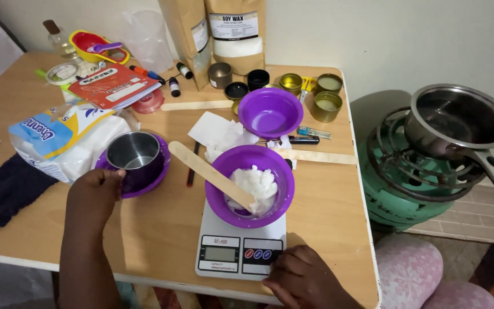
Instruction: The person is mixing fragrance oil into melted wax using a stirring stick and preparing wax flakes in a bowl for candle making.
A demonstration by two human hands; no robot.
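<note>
**Both hands at the scale and the cup**

My left hand (95, 191) curls around the small round steel cup (134, 153), fingers closed on its near side; the cup sits in a shallow purple plastic dish (158, 171); my right hand (298, 277) rests at the near right corner of the flat white digital kitchen scale (240, 249), fingertips touching its button panel, grasping nothing; just beyond those fingertips, on the scale, stands a round purple plastic bowl (251, 186) of white wax flakes (258, 184) with a flat wooden stirring stick (212, 173) leaning in it.
</note>
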